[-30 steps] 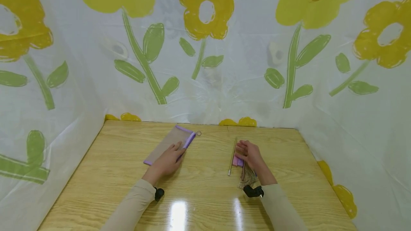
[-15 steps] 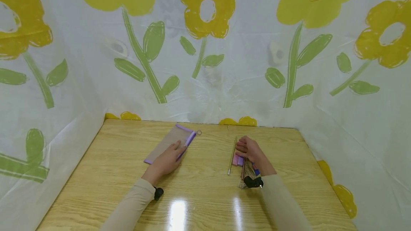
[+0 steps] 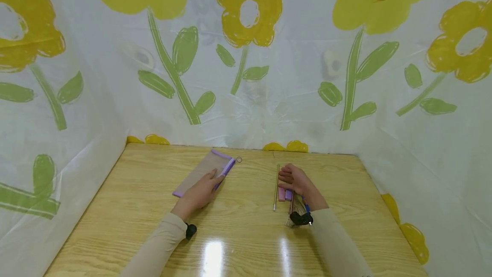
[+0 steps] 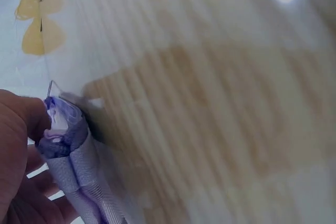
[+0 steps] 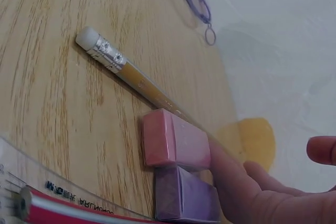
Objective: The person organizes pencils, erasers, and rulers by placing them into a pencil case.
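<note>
My left hand (image 3: 200,195) grips the edge of a see-through zip pouch (image 3: 197,174) with purple trim, flat on the table. In the left wrist view, the thumb lies on one side of its purple zipper edge (image 4: 81,166), fingers on the other. My right hand (image 3: 301,183) is at a small group of stationery, fingers loosely bent. A thumb or finger is right at the ends of a pink eraser (image 5: 176,140) and a purple eraser (image 5: 186,195). Alongside lies a yellow pencil (image 5: 142,82) with a white rubber end. My right hand and wrist hide part of the group.
A red pencil (image 5: 68,211) lies over a clear, marked plastic piece (image 5: 31,174), near the right wrist. Something blue (image 3: 306,205) shows beside them. A flower-print sheet (image 3: 261,110) walls the table's (image 3: 238,225) back and sides.
My right hand has shifted slightly left, and the yellow pencil now lies a little further left and straighter. The left hand and pouch have stayed put.
</note>
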The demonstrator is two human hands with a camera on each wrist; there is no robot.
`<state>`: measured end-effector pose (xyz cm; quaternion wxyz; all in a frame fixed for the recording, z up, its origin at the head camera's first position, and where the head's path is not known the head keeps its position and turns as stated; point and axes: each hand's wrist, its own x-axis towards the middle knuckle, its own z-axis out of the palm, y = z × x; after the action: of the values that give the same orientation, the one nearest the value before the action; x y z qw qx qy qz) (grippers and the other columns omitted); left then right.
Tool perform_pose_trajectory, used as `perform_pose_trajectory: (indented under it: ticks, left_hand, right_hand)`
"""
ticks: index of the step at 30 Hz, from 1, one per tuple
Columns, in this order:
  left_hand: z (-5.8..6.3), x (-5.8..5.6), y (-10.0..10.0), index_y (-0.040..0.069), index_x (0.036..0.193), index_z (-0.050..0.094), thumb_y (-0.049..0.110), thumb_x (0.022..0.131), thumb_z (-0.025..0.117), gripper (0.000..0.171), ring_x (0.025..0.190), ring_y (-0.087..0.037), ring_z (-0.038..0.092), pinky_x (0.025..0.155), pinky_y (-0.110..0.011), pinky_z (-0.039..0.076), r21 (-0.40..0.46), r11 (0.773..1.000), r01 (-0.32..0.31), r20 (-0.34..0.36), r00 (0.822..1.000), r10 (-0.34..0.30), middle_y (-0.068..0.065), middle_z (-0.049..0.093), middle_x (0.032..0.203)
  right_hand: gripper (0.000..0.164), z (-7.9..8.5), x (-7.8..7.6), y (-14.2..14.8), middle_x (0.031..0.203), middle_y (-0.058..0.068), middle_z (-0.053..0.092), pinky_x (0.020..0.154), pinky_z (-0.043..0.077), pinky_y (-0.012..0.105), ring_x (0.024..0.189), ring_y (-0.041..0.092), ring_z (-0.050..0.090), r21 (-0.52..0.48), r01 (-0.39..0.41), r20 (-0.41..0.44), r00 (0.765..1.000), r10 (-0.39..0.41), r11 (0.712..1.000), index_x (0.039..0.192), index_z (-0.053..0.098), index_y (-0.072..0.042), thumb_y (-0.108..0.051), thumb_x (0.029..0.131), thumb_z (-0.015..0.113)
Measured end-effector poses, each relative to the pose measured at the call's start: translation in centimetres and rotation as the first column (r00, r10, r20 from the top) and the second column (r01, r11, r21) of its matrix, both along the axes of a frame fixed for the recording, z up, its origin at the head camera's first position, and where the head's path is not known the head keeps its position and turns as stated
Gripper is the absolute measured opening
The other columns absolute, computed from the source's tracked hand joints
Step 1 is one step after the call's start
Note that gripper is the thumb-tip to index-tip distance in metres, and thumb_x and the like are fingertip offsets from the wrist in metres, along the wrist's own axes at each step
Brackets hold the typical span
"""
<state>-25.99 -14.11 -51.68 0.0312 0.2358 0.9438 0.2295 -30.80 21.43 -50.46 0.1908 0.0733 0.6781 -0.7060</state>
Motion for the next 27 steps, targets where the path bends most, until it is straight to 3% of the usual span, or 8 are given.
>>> perform_pose_trajectory:
  ticks: [7, 15, 18, 20, 23, 25, 27]
  left_hand:
    - [0.4, -0.1, 0.1, 0.001, 0.144, 0.055, -0.002, 0.099, 0.057, 0.045, 0.14, -0.049, 0.044, 0.114, -0.057, 0.041, -0.043, 0.999, 0.018, -0.05, 0.999, -0.02, -0.035, 0.04, 0.153]
    - [0.3, -0.4, 0.0, -0.014, 0.138, 0.051, -0.002, 0.102, 0.049, 0.038, 0.131, -0.047, 0.054, 0.111, -0.053, 0.046, -0.04, 0.999, 0.009, -0.095, 0.995, -0.013, -0.034, 0.055, 0.139]
    - [0.5, -0.6, 0.0, -0.011, 0.126, 0.058, -0.002, 0.1, 0.051, 0.028, 0.109, -0.041, 0.067, 0.095, -0.051, 0.056, 0.002, 1.0, -0.012, -0.105, 0.994, 0.013, -0.028, 0.067, 0.118]
    - [0.6, -0.6, 0.0, -0.009, 0.126, 0.061, -0.002, 0.098, 0.054, 0.03, 0.093, -0.033, 0.069, 0.084, -0.046, 0.059, 0.028, 0.999, -0.043, -0.108, 0.993, 0.046, -0.023, 0.07, 0.108]
    - [0.9, -0.7, 0.0, -0.007, 0.127, 0.064, -0.002, 0.094, 0.057, 0.034, 0.078, -0.02, 0.06, 0.071, -0.037, 0.055, 0.083, 0.992, -0.091, -0.109, 0.989, 0.1, -0.019, 0.072, 0.105]
    - [1.1, -0.7, 0.0, -0.008, 0.136, 0.059, -0.002, 0.094, 0.057, 0.043, 0.07, -0.015, 0.057, 0.066, -0.031, 0.054, 0.139, 0.982, -0.127, -0.093, 0.986, 0.14, -0.019, 0.073, 0.1]
    - [1.4, -0.7, 0.0, -0.008, 0.137, 0.059, -0.002, 0.093, 0.055, 0.044, 0.059, -0.011, 0.051, 0.056, -0.026, 0.049, 0.2, 0.969, -0.142, -0.074, 0.984, 0.16, -0.014, 0.069, 0.082]
  right_hand:
    - [0.059, 0.2, 0.2, -0.6, 0.158, 0.036, 0.025, 0.116, 0.04, 0.058, 0.149, 0.048, 0.027, -0.037, -0.009, 0.009, 1.0, 0.009, 0.999, 0.155, 0.023, 0.013, -0.023, 0.108, 0.03]
    - [0.058, 0.3, 0.4, -1.4, 0.156, 0.036, 0.026, 0.115, 0.04, 0.059, 0.147, 0.047, 0.029, -0.065, 0.003, 0.019, 1.0, -0.002, 0.998, 0.152, 0.028, 0.014, -0.023, 0.107, 0.032]
    - [0.056, 0.3, 0.4, -1.7, 0.155, 0.036, 0.027, 0.115, 0.039, 0.06, 0.146, 0.048, 0.029, -0.067, 0.006, 0.016, 1.0, -0.004, 0.998, 0.15, 0.029, 0.015, -0.022, 0.108, 0.032]
    - [0.055, 0.1, 0.3, -1.8, 0.155, 0.036, 0.027, 0.115, 0.04, 0.059, 0.146, 0.048, 0.029, -0.057, 0.005, 0.009, 1.0, -0.005, 0.998, 0.15, 0.029, 0.015, -0.02, 0.108, 0.035]
    - [0.055, -0.1, 0.1, -2.1, 0.156, 0.037, 0.027, 0.111, 0.047, 0.054, 0.146, 0.048, 0.03, 0.004, -0.01, -0.024, 1.0, 0.01, 1.0, 0.151, 0.03, 0.015, -0.017, 0.108, 0.04]
    - [0.056, -0.3, 0.1, -2.2, 0.156, 0.038, 0.028, 0.106, 0.053, 0.049, 0.145, 0.05, 0.033, 0.079, -0.027, -0.063, 0.998, 0.032, 0.997, 0.151, 0.029, 0.016, -0.015, 0.107, 0.044]
    - [0.056, -0.6, 0.3, -2.5, 0.154, 0.038, 0.032, 0.099, 0.058, 0.044, 0.14, 0.051, 0.04, 0.156, -0.023, -0.108, 0.993, 0.04, 0.988, 0.15, 0.032, 0.017, -0.011, 0.105, 0.05]
